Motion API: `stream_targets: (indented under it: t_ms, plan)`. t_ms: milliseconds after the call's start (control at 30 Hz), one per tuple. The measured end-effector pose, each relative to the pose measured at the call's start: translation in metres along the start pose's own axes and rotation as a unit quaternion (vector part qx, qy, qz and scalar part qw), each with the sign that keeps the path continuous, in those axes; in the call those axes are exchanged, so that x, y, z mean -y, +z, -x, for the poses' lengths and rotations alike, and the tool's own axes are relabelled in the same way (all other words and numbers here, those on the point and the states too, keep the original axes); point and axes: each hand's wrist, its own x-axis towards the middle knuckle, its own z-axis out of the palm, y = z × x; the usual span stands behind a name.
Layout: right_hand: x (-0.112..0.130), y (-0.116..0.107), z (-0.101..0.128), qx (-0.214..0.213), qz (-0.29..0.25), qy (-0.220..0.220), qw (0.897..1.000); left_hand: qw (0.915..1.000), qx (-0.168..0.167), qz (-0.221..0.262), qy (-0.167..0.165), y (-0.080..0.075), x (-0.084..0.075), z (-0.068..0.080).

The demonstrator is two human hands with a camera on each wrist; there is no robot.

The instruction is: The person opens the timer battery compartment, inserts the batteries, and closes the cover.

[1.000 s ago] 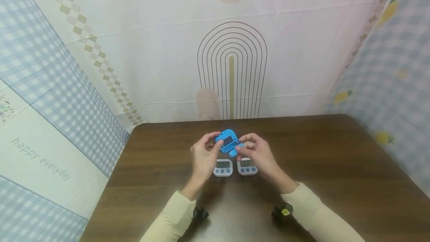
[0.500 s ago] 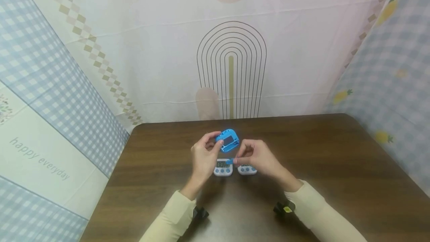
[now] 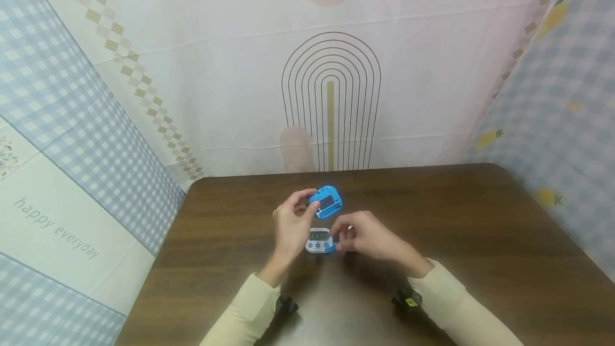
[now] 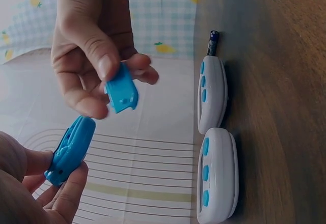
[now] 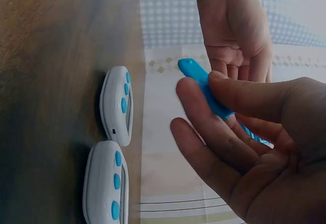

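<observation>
Up off the table, my left hand (image 3: 292, 223) grips a blue timer (image 3: 328, 202) by its left edge, thumb in front. The timer's back, with a dark rectangle in it, faces the head camera. Lower and to the right, my right hand (image 3: 367, 235) pinches a small blue battery cover (image 4: 122, 90) between thumb and fingers, apart from the timer. Beneath the hands two white timers with blue buttons stand on the table: the left timer (image 3: 318, 240) shows in the head view, while my right hand hides the right timer (image 4: 213, 94) there.
A dark battery (image 4: 213, 43) is beside the right white timer in the left wrist view. The brown wooden table (image 3: 230, 218) runs back to a printed cloth (image 3: 240, 95), with checked cloths at both sides.
My right hand has drawn the battery cover away from the blue timer, then down towards the white timers, covering the right one. My left hand keeps its place.
</observation>
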Motion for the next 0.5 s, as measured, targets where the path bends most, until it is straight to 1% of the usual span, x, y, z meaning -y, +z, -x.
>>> stream_targets:
  t_ms: [133,267,500]
  plan:
    - [-0.0010,0.0031,-0.0003,0.017,0.056,-0.030,0.998,1.0000,0.000,-0.003,0.003,-0.0004,-0.0010,0.0012]
    - [0.0001,0.0061,-0.0001,0.023,0.095,-0.042,0.994,1.0000,0.001,-0.003,0.007,-0.0002,-0.0010,0.0019]
    - [0.0017,0.0100,0.0014,0.052,0.100,-0.035,0.993,0.9999,0.002,0.000,0.015,0.0003,0.0001,0.0020]
